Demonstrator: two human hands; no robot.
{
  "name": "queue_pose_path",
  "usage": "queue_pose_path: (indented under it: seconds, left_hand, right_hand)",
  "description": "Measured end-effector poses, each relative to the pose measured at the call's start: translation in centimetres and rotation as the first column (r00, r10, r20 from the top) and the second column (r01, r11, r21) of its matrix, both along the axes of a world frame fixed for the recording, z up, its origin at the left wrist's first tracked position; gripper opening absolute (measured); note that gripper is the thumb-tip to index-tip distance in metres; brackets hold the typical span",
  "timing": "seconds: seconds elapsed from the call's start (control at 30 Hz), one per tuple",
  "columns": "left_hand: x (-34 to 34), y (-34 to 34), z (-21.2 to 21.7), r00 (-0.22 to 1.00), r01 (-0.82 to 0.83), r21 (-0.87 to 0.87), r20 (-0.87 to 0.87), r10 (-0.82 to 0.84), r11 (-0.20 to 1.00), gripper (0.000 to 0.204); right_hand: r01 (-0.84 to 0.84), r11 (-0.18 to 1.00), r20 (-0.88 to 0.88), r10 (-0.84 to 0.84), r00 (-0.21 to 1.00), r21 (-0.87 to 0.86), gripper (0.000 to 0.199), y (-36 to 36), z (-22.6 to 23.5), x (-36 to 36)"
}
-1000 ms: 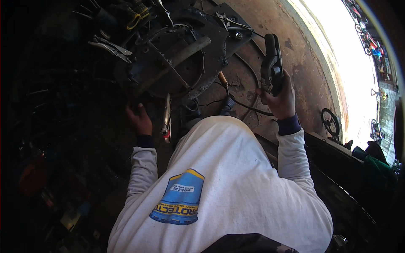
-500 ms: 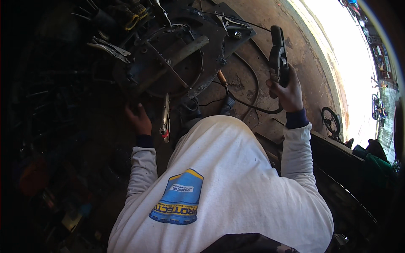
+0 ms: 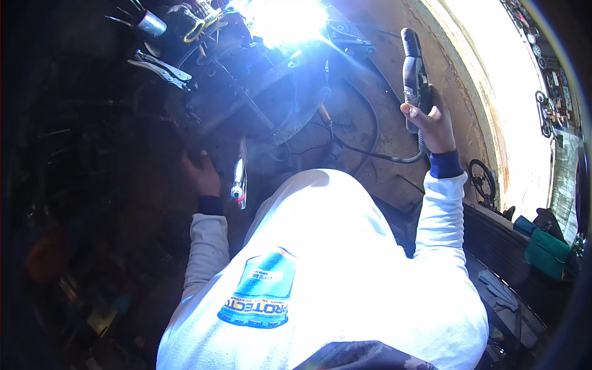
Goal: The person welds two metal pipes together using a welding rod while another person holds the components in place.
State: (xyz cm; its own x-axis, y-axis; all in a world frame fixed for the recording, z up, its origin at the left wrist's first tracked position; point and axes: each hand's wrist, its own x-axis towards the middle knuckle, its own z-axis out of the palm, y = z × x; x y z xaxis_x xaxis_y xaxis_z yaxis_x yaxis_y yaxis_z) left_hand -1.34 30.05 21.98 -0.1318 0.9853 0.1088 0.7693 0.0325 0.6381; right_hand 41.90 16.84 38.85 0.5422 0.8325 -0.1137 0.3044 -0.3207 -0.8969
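Note:
In my right hand [image 3: 435, 126] is a dark electrode holder [image 3: 413, 71], gripped around its handle, with its cable [image 3: 388, 158] hanging below. A blinding white-blue welding arc [image 3: 287, 21] burns on the far part of the round metal workpiece [image 3: 246, 105]; the glare hides the rod and the spot it touches. My left hand [image 3: 203, 176] is at the near left side of the workpiece, in shadow, thumb and forefinger apart and nothing visible in it. Beside it, locking pliers [image 3: 239, 176] stick out from the workpiece's near edge.
Another pair of locking pliers [image 3: 161, 70] lies at the far left, near a metal cup of rods [image 3: 151, 24] and yellow-trimmed gloves [image 3: 196, 28]. A copper-coloured clamp [image 3: 325, 114] hangs by the workpiece. A bicycle wheel [image 3: 483, 180] and a green bag [image 3: 547, 254] are at right.
A bright arc has flared up on the workpiece, lighting my shirt and the tools. My right hand has moved slightly right and nearer with the electrode holder. My left hand stays put.

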Motion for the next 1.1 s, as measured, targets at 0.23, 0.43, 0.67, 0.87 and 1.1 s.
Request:
queue_pose_path:
  seconds: [0.23, 0.43, 0.67, 0.87, 1.1]
  left_hand:
    - [-1.4, -0.7, -2.8, 0.979, 0.055, 0.109, 0.188, -0.075, 0.993, 0.049]
    - [-0.7, -1.9, -1.5, 0.984, 0.008, 0.004, 0.175, -0.009, 1.0, 0.052]
    - [-1.2, -2.4, -2.4, 0.978, 0.04, 0.063, 0.201, -0.052, 0.997, 0.052]
    - [-0.6, -1.3, -1.1, 0.989, 0.018, 0.001, 0.146, -0.018, 1.0, 0.054]
    - [-0.2, -0.6, -1.1, 0.942, 0.058, 0.03, 0.328, -0.064, 0.998, 0.052]
  right_hand:
    - [-0.049, 0.995, -0.037, 0.052, 0.998, 0.083, 0.063, -1.5, -1.4, 1.4]
    - [-0.004, 0.989, -0.031, 0.0, 1.0, -0.15, 0.053, -1.9, 0.1, 0.4]
    - [-0.046, 0.998, -0.019, 0.045, 0.999, -0.044, 0.056, -3.4, -1.9, 1.6]
    - [-0.047, 0.995, 0.058, 0.053, 0.997, -0.093, 0.051, -2.1, -1.9, 1.9]
    - [0.082, 0.995, -0.048, -0.085, 0.995, -0.063, 0.06, -2.2, -1.5, 0.5]
